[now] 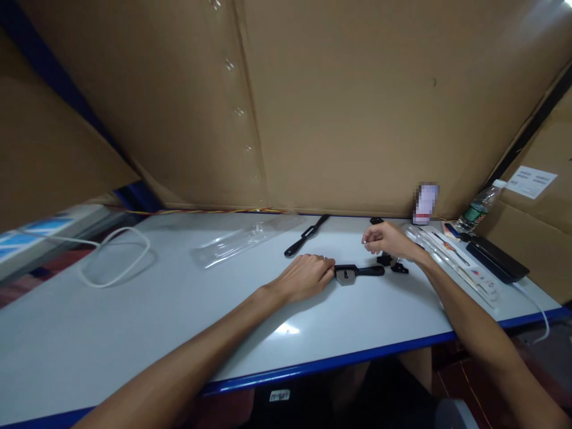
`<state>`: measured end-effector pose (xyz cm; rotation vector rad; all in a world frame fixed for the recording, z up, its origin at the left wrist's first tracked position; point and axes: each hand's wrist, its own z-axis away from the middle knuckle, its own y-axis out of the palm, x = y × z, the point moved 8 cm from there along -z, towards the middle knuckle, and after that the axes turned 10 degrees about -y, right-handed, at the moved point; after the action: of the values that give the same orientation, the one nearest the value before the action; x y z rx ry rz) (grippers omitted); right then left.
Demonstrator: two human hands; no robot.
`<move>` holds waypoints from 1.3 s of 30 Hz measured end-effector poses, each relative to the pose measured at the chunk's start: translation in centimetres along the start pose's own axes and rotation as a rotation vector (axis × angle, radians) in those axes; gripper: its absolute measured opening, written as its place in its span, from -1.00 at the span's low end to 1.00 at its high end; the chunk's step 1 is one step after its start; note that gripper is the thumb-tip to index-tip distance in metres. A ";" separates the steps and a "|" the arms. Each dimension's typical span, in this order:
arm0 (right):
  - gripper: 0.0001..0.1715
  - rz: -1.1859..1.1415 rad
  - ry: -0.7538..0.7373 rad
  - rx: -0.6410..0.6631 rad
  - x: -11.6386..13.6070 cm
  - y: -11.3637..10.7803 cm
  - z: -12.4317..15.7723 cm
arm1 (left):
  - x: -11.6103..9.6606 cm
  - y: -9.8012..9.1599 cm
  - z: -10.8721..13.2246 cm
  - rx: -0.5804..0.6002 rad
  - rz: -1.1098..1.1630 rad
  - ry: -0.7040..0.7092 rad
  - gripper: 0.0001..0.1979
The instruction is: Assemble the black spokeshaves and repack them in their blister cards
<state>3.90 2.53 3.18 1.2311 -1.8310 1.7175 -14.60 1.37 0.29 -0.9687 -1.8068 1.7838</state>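
Clear packaging (243, 241), kept apart, presumably for room; my left hand (308, 277), curled over the bladed tool (350, 273), likely steadying it on the table (111, 333); my right hand (386, 238), fingers bent, whether pinching anything I cannot tell, near black parts (400, 269).

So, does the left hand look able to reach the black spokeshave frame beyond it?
Probably yes: the spokeshave frame lies beyond the left hand, with nothing visible between them. But this hand holds the bladed spokeshave, so it may need to let go first.

The black-handled tool (361, 271), grey slotted blade (345, 280) mid-body, lies crosswise.
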 end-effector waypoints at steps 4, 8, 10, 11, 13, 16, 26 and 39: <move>-0.89 0.118 -0.034 -0.092 0.5 -1.2 0.1 | -0.1 -0.1 0.0 0.003 0.002 0.005 -0.65; -0.90 0.464 0.018 -0.077 -0.5 -2.1 -0.1 | -0.1 0.0 0.1 0.014 -0.020 0.003 -0.64; -0.90 0.563 0.051 -0.079 -1.0 -2.1 -0.2 | 0.0 0.0 0.2 0.015 -0.026 0.000 -0.65; -0.88 0.579 0.063 -0.084 -1.2 -2.0 -0.2 | 0.0 0.0 0.2 0.016 -0.028 -0.002 -0.65; -0.82 0.597 0.078 -0.086 -1.3 -2.0 -0.1 | 0.1 0.0 0.3 0.019 -0.028 -0.009 -0.65; -0.82 0.619 0.094 -0.052 -1.0 -2.7 0.2 | 0.0 -0.1 0.3 0.029 -0.023 -0.014 -0.65; -0.71 0.586 0.189 0.478 -2.5 -0.8 1.9 | -0.2 -0.3 0.2 0.052 -0.014 -0.027 -0.65; -0.84 -0.038 -0.012 0.091 0.4 1.0 -0.3 | -0.2 -0.2 0.0 0.030 -0.036 -0.009 -0.65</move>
<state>2.80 2.52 2.92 1.3049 -1.7421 1.7942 -14.51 1.20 0.49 -0.9120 -1.7863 1.7909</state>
